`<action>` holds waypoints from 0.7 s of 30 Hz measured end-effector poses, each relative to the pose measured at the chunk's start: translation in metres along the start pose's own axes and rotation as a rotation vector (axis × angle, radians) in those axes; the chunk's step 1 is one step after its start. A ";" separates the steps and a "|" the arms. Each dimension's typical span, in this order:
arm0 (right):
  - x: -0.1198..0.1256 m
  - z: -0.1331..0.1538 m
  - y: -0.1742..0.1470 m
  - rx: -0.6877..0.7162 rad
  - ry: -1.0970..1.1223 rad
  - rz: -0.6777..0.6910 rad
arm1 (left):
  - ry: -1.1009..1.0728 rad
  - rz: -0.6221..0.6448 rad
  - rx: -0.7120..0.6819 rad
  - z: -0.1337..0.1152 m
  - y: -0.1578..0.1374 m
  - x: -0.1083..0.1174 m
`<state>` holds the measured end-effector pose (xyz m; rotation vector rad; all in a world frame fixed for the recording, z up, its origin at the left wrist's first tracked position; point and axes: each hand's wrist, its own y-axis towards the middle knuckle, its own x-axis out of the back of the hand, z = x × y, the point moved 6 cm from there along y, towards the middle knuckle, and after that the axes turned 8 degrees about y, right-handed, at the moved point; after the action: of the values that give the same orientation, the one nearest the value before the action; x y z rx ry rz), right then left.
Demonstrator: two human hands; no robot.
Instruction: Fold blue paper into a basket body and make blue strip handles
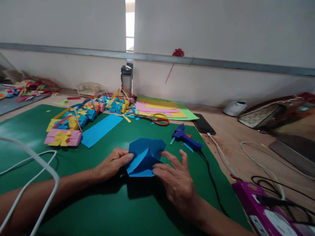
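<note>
Between my hands, a little above the green mat [98,209], is a sheet of folded blue paper [145,155] with creases meeting near its middle. My left hand [114,164] pinches its left edge, thumb on top. On the other side, my right hand [178,178] grips the lower right corner between thumb and fingers, the other fingers spread along the right edge. A flat blue paper strip [100,131] lies on the mat beyond my left hand. To the right rests a blue glue gun [185,137] with a stick at its end.
Small paper baskets [65,136] with bows stand at the back left. Scissors [159,119] lie before stacked coloured paper [162,108]. A phone [204,124], a purple power strip [263,209] and cables are on the right. A white cable [52,170] crosses the left foreground.
</note>
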<state>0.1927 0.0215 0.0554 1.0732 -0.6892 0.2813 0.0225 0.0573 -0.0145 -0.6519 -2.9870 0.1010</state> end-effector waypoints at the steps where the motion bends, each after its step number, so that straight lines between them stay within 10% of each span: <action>1: -0.001 -0.001 0.000 -0.010 -0.001 0.002 | 0.009 -0.007 0.001 -0.001 0.000 0.000; 13: -0.008 0.009 0.002 0.103 -0.325 0.047 | 0.133 -0.232 -0.029 -0.009 -0.001 0.002; 21: -0.019 0.016 0.013 0.040 -0.144 0.152 | 0.159 -0.204 -0.049 -0.017 -0.007 -0.018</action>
<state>0.1656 0.0158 0.0571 1.0884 -0.8992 0.3523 0.0380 0.0445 0.0022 -0.3388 -2.8878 -0.0358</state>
